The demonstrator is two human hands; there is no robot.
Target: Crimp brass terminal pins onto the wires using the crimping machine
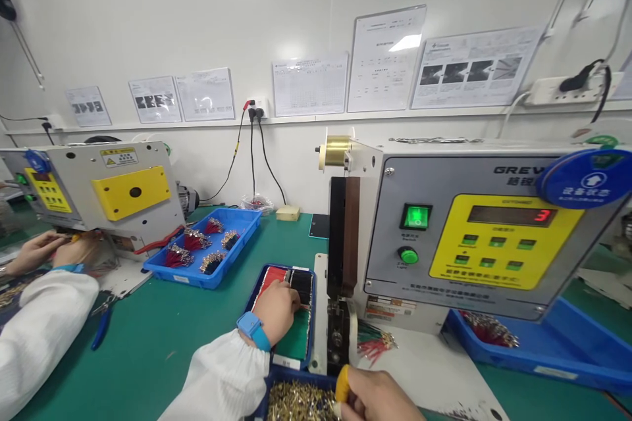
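L. hand (pixel 275 308), blue band (pixel 253 329) at the wrist, was over the wire tray (pixel 253 291), fingers bent down among the wires; couldn't tell if it gripped one; tray sat on the green bench (pixel 143 348), just left of the near machine (pixel 419 309), w/ red wires (pixel 273 276) and black wires (pixel 300 286) at the far end, green wires (pixel 292 340) nearer; R. hand (pixel 378 400) was low in view, by the R. edge of a blue bin (pixel 318 378) of gold-colored metal pcs (pixel 299 401), fingers drawn together, smth yellow (pixel 342 383) at the tips; its grip, if any, couldn't be made out; a few red & green leads (pixel 376 345) lay on the machine's white base plate (pixel 429 368); display (pixel 511 215) read 3; far R., a blue tray (pixel 557 348) held a bunch of red leads (pixel 488 329); to the L., another blue tray (pixel 201 278) held five bundles (pixel 196 239), approx. midway to a co-worker's hands (pixel 76 250) at a 2nd machine (pixel 131 191).
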